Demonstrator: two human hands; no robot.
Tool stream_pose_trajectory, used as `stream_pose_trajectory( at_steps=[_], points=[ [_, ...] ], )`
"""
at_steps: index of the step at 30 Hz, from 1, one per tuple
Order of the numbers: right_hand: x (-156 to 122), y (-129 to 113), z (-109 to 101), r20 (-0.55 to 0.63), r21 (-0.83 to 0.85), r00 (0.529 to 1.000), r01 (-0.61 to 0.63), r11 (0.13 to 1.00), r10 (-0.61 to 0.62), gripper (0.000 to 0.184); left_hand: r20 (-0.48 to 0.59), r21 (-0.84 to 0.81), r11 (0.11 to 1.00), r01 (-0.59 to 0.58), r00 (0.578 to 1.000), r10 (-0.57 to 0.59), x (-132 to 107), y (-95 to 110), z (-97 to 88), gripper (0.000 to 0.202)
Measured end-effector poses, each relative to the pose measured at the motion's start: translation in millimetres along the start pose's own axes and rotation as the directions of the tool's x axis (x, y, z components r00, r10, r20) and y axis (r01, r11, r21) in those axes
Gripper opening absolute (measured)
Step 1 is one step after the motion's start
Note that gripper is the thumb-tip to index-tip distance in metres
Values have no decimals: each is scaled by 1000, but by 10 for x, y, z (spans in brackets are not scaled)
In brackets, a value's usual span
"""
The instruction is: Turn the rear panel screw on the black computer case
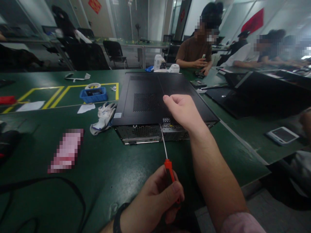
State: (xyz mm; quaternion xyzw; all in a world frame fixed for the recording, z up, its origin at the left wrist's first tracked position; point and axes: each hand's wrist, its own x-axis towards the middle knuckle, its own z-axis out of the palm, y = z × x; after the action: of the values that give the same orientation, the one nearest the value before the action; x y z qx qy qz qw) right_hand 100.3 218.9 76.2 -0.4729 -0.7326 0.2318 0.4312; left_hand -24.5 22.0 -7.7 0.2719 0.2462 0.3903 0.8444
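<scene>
The left hand (pixel 165 191), at the lower centre of the frame, is wrapped around the orange-red handle of a screwdriver (pixel 168 166), its thumb laid along the grip. The shaft points up to the near edge of a black computer case (pixel 144 84), which lies flat on the green tabletop (pixel 102 165) at the centre of the frame. The right hand (pixel 183 108) rests on top of the case, its fingers curled under; whether they pinch anything, I cannot tell.

A pale label (pixel 118 115) sits on the case's near left corner and a black-and-white patterned sticker (pixel 166 120) near the middle of its front edge; their print is too small to read. The red hanging (pixel 94 5) at upper left carries golden markings, too blurred to make out.
</scene>
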Motion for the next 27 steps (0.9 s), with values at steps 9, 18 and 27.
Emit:
stream_pose_trajectory(
  at_steps=[9,18,27],
  points=[
    [-6,-7,5,-10,15,1000,12,1000,-12,52,-51,27,999,21,998,-20,-11,56,38,50],
    [-5,-17,1,-7,-13,1000,-5,1000,5,53,-3,-129,991,40,999,-41,-23,72,-12,38],
    [-10,-14,-2,-6,0,1000,1,1000,-1,53,0,-29,999,41,999,-41,-18,25,-2,45]
  ],
)
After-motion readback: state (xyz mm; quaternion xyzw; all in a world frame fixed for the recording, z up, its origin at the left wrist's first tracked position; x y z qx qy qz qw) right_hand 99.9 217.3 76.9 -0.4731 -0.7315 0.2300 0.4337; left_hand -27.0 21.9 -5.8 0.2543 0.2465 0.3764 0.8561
